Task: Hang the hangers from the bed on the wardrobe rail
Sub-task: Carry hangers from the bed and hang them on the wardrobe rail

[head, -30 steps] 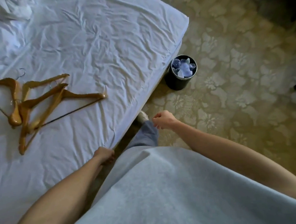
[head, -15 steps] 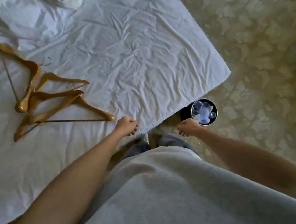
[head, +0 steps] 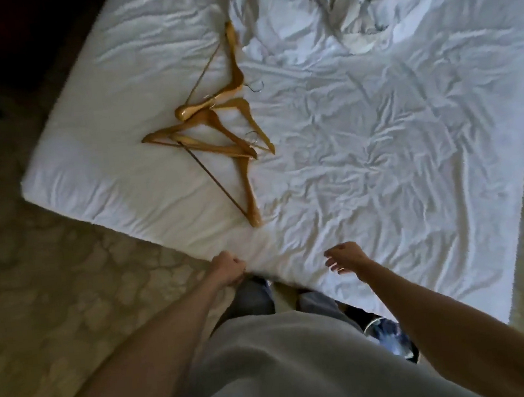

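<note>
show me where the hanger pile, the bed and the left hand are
hanger pile [head: 214, 129]: head view, on a wooden arm mid-pile
bed [head: 379, 153]: head view, on bare wrinkled sheet
left hand [head: 229, 268]: head view, on the back of the hand

Patterned beige carpet [head: 56, 317] left and far right of the mattress, rumpled bedding [head: 363, 9] bunched at the far end, dark bin [head: 390, 337] with pale blue trash at the near edge — partly hidden; grey shirt [head: 288, 373] fills the bottom.
</note>
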`<state>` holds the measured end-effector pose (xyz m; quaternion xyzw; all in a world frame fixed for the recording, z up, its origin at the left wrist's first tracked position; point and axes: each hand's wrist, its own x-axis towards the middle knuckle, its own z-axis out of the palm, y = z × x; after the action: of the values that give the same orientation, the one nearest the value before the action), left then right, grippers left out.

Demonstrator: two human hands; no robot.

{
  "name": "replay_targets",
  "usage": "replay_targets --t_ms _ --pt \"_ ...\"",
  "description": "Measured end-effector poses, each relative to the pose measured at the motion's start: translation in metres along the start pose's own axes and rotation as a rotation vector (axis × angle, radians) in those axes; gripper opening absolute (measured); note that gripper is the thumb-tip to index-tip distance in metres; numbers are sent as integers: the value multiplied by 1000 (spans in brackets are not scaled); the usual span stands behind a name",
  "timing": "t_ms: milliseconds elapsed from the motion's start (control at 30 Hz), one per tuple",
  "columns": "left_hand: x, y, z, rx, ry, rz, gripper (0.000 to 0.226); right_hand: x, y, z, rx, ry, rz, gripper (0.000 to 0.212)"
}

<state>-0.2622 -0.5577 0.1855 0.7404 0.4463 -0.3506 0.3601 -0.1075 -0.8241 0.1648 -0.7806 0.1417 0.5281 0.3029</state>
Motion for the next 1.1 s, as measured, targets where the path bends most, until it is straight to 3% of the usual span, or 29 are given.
replay_targets --t_ms 233,567,733,967,1033,1100 --pt "36 24 -38 -186 55 -36 22 43 -105 22 -73 -82 -115 19" --pt "205 122 -138 -303 195 55 25 166 -201 113 -110 -170 -146 19" --pt "281 155 -156 -313 370 -15 38 221 -225 128 -213 -9 -168 28" --pt "380 184 -159 -417 370 -85 69 252 -234 150 -291 58 -152 59" --pt "393 197 -160 -401 377 -87 75 254 -235 160 -341 108 -163 54" --pt "398 210 -163 -371 364 -104 71 259 -233 166 -420 155 -194 36"
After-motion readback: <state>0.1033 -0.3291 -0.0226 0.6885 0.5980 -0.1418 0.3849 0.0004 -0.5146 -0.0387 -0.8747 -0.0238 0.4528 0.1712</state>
